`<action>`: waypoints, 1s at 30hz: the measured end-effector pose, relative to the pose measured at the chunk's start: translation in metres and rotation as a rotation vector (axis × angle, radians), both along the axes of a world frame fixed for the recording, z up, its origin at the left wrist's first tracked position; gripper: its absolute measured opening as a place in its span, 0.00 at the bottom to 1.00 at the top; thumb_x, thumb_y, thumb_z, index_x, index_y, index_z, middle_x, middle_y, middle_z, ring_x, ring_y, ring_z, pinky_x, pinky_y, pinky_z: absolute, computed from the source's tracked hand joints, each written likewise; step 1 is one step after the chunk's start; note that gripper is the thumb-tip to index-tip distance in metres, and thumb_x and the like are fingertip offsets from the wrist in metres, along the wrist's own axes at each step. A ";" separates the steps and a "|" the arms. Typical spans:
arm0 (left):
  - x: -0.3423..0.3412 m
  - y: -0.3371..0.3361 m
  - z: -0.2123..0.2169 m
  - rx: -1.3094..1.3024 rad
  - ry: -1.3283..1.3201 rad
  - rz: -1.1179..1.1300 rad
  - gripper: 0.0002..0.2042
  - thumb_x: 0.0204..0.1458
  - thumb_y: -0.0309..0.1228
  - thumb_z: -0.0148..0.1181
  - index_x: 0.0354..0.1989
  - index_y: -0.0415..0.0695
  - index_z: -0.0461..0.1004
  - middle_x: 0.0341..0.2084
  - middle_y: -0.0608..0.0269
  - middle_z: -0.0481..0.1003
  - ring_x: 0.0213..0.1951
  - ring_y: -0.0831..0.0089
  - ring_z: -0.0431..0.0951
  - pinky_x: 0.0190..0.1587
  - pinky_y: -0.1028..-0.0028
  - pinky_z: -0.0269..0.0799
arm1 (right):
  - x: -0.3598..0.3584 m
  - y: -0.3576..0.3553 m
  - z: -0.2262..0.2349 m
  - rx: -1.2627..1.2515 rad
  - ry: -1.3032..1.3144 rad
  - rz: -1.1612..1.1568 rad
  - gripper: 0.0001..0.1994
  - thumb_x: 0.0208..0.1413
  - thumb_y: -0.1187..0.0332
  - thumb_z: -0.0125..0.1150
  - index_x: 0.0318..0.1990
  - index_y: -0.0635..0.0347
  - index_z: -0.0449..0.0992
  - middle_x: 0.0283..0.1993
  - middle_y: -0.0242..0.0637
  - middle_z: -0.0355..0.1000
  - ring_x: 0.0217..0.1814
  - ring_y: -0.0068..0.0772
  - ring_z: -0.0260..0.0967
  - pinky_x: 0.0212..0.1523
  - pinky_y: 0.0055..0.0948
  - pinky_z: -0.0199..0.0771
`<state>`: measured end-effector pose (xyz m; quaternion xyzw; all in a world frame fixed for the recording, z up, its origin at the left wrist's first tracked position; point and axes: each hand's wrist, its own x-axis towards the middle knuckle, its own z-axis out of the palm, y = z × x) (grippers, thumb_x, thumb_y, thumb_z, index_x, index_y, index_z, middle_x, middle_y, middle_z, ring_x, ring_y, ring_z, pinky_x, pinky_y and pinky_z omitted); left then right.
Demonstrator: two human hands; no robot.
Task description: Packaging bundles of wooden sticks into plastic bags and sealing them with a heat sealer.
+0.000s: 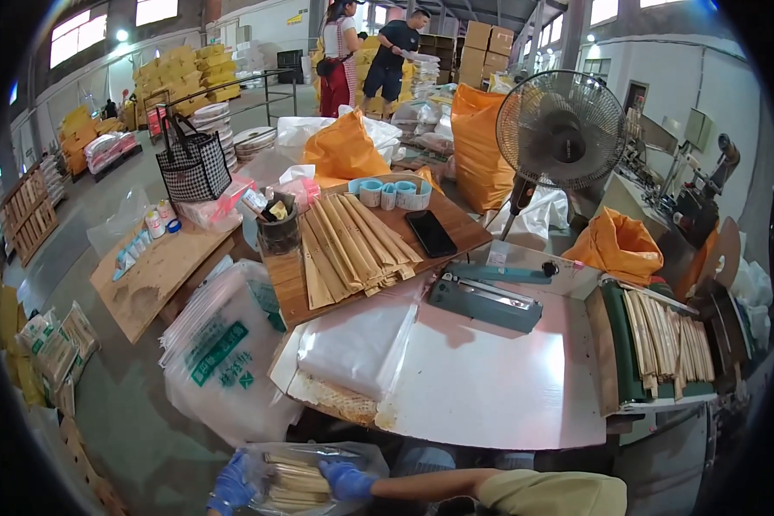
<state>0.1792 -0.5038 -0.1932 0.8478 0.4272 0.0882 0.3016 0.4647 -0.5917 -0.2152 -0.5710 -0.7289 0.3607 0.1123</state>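
Note:
Low at the front edge of the view, a clear plastic bag [271,450] holds several slim tan packets [297,483], laid side by side. At its left side my left hand [232,483], in a blue glove, is closed on the plastic. My right hand [348,480], also blue-gloved, grips at the bag's right side, against the ends of the packets; its fingertips are partly hidden. Just beyond the hands is the white worktop [490,387], with a stack of clear plastic bags [357,344] on its left part.
A teal heat sealer [486,301] stands at the worktop's back. Behind left, a wooden board [285,301] carries fanned tan packets [348,245] and a black phone [431,234]. More packets [666,340] lie on a green belt [621,344] at right. A fan [563,129] stands behind.

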 end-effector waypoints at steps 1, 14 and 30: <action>0.004 -0.006 0.006 0.003 0.006 0.005 0.37 0.33 0.33 0.60 0.56 0.34 0.54 0.55 0.47 0.58 0.54 0.60 0.63 0.56 0.69 0.57 | -0.015 0.011 -0.027 0.003 0.006 0.005 0.23 0.40 0.70 0.53 0.48 0.64 0.62 0.41 0.54 0.67 0.40 0.51 0.67 0.42 0.38 0.67; 0.081 -0.027 0.023 0.317 0.385 0.192 0.14 0.50 0.31 0.46 0.46 0.46 0.67 0.32 0.51 0.73 0.39 0.59 0.72 0.44 0.62 0.66 | 0.076 -0.045 0.021 0.249 0.196 0.381 0.09 0.41 0.68 0.51 0.32 0.60 0.71 0.25 0.43 0.70 0.33 0.43 0.69 0.36 0.35 0.68; 0.135 -0.069 -0.006 -0.813 -0.055 0.001 0.18 0.45 0.38 0.51 0.42 0.42 0.71 0.41 0.54 0.72 0.42 0.66 0.71 0.44 0.73 0.64 | 0.018 -0.015 0.075 -0.079 0.265 0.400 0.10 0.47 0.64 0.55 0.34 0.58 0.75 0.35 0.44 0.70 0.37 0.34 0.66 0.42 0.30 0.67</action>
